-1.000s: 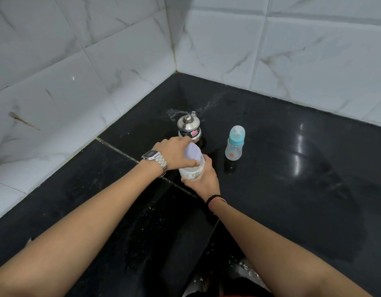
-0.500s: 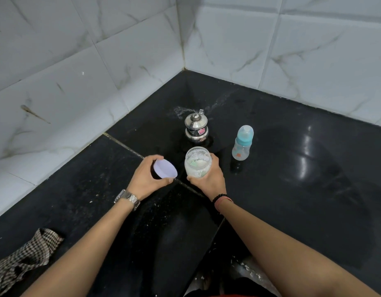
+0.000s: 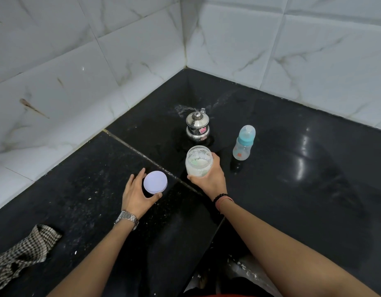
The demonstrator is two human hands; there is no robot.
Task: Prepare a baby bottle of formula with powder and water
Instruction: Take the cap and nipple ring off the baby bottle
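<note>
A clear jar of white powder [image 3: 198, 161] stands open on the black counter, with my right hand [image 3: 210, 179] wrapped around its lower side. Its pale lilac lid [image 3: 155, 182] sits in my left hand [image 3: 137, 195], low over the counter to the jar's left, thumb and fingers around the rim. A small baby bottle [image 3: 244, 143] with a teal collar and clear cap stands upright to the right of the jar, untouched. Behind the jar sits a small steel pot [image 3: 197, 127] with a knobbed lid.
The black stone counter [image 3: 303, 189] fills a corner between white tiled walls [image 3: 78, 71]. A checked cloth [image 3: 22, 251] lies crumpled at the lower left. A wet smear marks the counter behind the steel pot.
My left hand took the lid off the jar and carried it left and down toward the counter. The jar now stands open in my right hand. The view has tilted down a little.
</note>
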